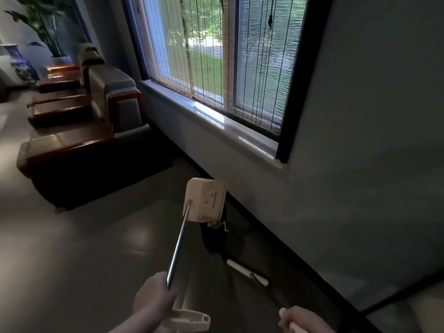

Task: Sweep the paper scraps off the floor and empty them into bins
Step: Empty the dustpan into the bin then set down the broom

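My left hand (153, 299) grips the metal pole (179, 246) of a cream dustpan (206, 203). The pan is lifted off the floor and tipped over a small black bin (212, 239) that stands against the wall under the window. Pale paper scraps (217, 223) show at the bin's mouth, just below the pan. My right hand (302, 318) holds the white end of a broom handle. Its dark shaft runs down to a white broom head (247, 271) resting on the floor to the right of the bin. A white plastic grip (192, 320) sits under my left hand.
A wall with a dark skirting and a low window sill (240, 138) runs along the right. Dark wooden armchairs (79, 150) line the left side, the nearest just beyond the bin. A blue-and-white vase (21, 66) and a plant stand far back. Grey floor (84, 260) spreads to the left.
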Motion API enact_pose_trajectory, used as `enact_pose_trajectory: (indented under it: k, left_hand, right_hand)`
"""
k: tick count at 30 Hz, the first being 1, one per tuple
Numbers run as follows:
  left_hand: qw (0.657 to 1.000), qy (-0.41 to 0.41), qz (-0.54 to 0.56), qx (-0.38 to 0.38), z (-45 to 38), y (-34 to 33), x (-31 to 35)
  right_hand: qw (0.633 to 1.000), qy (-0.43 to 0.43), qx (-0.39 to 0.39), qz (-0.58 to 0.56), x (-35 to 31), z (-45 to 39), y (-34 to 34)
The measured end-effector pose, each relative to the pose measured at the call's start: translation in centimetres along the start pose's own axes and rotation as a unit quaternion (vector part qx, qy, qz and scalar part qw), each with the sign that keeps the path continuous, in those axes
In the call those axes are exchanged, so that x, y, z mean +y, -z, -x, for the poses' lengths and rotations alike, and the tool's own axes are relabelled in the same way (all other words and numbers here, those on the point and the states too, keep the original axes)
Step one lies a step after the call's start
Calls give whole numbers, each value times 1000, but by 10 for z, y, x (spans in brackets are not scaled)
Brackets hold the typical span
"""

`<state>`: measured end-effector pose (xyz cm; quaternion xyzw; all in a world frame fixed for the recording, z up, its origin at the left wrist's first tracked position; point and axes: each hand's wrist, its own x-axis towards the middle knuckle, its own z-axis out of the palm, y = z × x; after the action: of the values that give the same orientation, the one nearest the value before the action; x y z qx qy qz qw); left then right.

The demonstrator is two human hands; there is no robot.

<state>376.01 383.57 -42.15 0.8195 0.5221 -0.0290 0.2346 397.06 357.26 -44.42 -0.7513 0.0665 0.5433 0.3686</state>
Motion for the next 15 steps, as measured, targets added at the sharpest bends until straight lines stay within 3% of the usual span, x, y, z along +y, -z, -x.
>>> enact_pose_trajectory:
  k: [2, 15]
  left_hand:
    - [1000, 8, 15, 2, 3, -3, -5]
    - [999, 21, 39, -13, -5, 17, -52]
  right_hand:
    - [999, -29, 14, 9, -12, 15, -7]
    - [996, 35, 72, -28, -29, 81, -79]
